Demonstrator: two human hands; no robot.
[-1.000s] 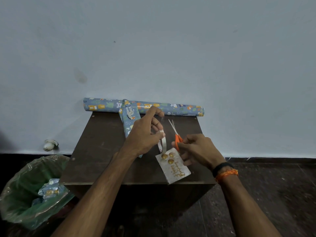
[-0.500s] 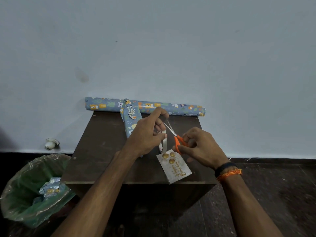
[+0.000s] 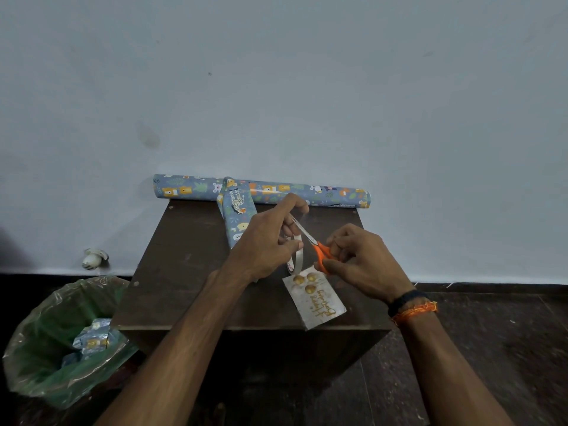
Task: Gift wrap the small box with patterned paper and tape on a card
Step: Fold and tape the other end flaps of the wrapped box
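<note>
Left grip [image 3: 264, 241] is closed around the tape roll [image 3: 296, 255], holding it on edge above the tabletop [image 3: 184, 272], with the index finger and thumb raised toward the far side and pinching what looks like a pulled-out strip of clear tape; the strip itself is too faint to trace. Right grip [image 3: 359, 256] is closed on the orange handles of the scissors [image 3: 313, 244], whose pale blades point up and away toward the left fingertips and cross just beside the tape roll. How far the blades are parted cannot be told.

Directly below and between the two hands lies the card [image 3: 316, 302], a pale rectangle with three gold dots and gold script, flat on the tabletop near its front edge and turned at a slant. Its upper corner sits just under the tape roll and the scissor handles.

Beyond the left hand, partly hidden by it, is the wrapped box [image 3: 236, 216], covered in blue animal-print paper and lying lengthwise toward the wall. Its far end touches the paper roll [image 3: 276, 193] in the same print, which lies across the back edge of the tabletop against the wall [image 3: 276, 87].

On the floor to the left stands a bin [image 3: 46, 348] lined with a green bag, holding scraps of the blue paper. The right wrist wears a dark band and an orange thread [image 3: 413, 309].
</note>
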